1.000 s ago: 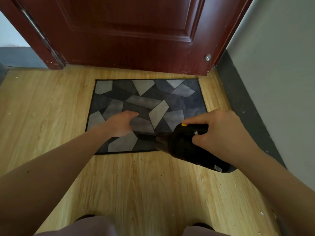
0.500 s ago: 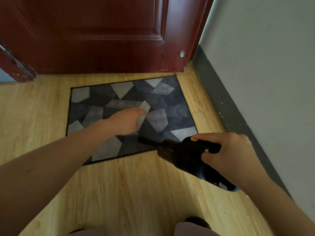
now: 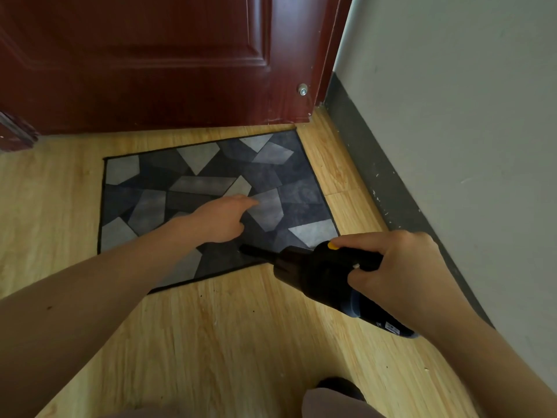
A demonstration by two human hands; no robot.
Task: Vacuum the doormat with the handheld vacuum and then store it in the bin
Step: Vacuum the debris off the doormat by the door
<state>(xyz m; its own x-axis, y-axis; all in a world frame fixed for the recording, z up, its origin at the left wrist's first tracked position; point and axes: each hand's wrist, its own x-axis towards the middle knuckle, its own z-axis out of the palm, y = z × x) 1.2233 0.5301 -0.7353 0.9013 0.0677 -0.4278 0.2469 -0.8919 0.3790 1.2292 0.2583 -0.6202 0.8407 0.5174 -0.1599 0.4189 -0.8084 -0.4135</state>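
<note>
— What do we see at the top?
— We see a dark red panelled door [image 3: 150, 70], with a small metal stud [image 3: 302, 89] near its lower right corner.
— And below it?
— We have a light wood-plank floor [image 3: 211, 342] with a few dark specks. On the right we see a pale wall [image 3: 452, 101], a dark grey skirting [image 3: 376, 182] along its foot.

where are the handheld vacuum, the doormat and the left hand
handheld vacuum [image 3: 319, 273], head view, on its black body
doormat [image 3: 301, 194], head view, dark patch near its right edge
left hand [image 3: 220, 218], head view, on the back of the hand
</note>
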